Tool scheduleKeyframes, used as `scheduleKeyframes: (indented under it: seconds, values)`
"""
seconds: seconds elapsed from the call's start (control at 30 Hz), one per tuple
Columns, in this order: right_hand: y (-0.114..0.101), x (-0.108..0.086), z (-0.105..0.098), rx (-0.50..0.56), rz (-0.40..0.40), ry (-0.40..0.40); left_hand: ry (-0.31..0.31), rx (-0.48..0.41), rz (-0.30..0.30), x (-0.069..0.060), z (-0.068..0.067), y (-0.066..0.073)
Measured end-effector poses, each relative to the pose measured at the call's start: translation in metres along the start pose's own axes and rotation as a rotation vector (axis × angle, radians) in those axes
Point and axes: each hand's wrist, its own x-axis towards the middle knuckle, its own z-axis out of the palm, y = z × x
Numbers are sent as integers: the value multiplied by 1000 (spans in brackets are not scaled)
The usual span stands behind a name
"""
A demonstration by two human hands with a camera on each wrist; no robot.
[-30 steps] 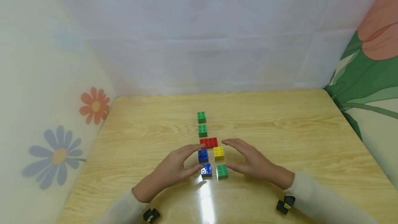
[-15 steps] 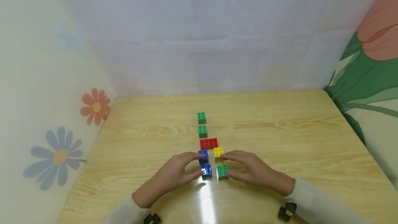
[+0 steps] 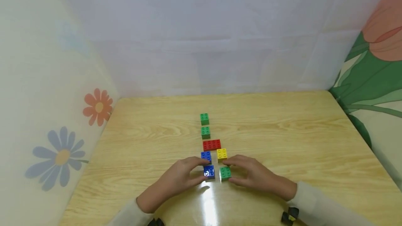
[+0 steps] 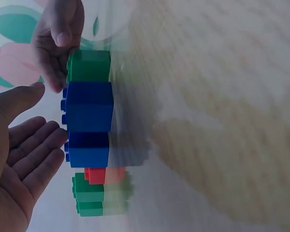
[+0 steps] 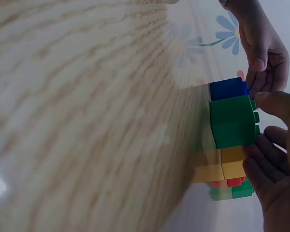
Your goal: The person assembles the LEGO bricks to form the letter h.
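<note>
My left hand (image 3: 176, 179) hovers beside the nearer blue building brick (image 3: 209, 173), thumb and fingers spread to either side of its left edge. In the left wrist view a gap separates thumb from fingers, with the blue bricks standing just beyond them. Behind that brick is a second blue brick (image 3: 205, 155), close to my left fingertips. My right hand (image 3: 259, 174) is at the nearer green brick (image 3: 225, 173), its thumb by the front right corner and its fingers just behind. In the right wrist view its fingers are loosely bent around the studded side of the green brick (image 5: 232, 122).
A yellow brick (image 3: 221, 153) lies behind the near green one, by my right fingertips. Farther back come a long red brick (image 3: 211, 145) and two green bricks, the middle one (image 3: 205, 132) and the farthest (image 3: 204, 118). All stand on a wooden table (image 3: 141, 128) against a white cloth (image 3: 194, 44).
Both hands have come down toward the nearest blue and green bricks, and the spread between thumbs and fingers has narrowed. The bricks keep their places.
</note>
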Motion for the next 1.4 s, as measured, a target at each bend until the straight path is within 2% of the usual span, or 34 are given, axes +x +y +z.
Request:
scheduleKeyframes:
  seconds: [0.2, 0.53, 0.77, 0.93, 1.13, 1.4]
  values:
    - [0, 0, 1, -7, 39, 5, -51, 15, -49, 0, 2, 1]
    - [2, 0, 6, -9, 13, 35, -58, 28, -63, 0, 10, -2]
    - [1, 1, 6, -11, 47, 31, -82, 35, -86, 2, 10, -2]
    - [0, 1, 5, -6, 59, 37, -70, 28, -73, 2, 10, -2]
    - [0, 2, 5, -14, 31, 66, -67, 22, -66, 2, 11, -3]
    - [-1, 4, 4, -1, -6, 105, -87, 13, -88, 2, 12, -4]
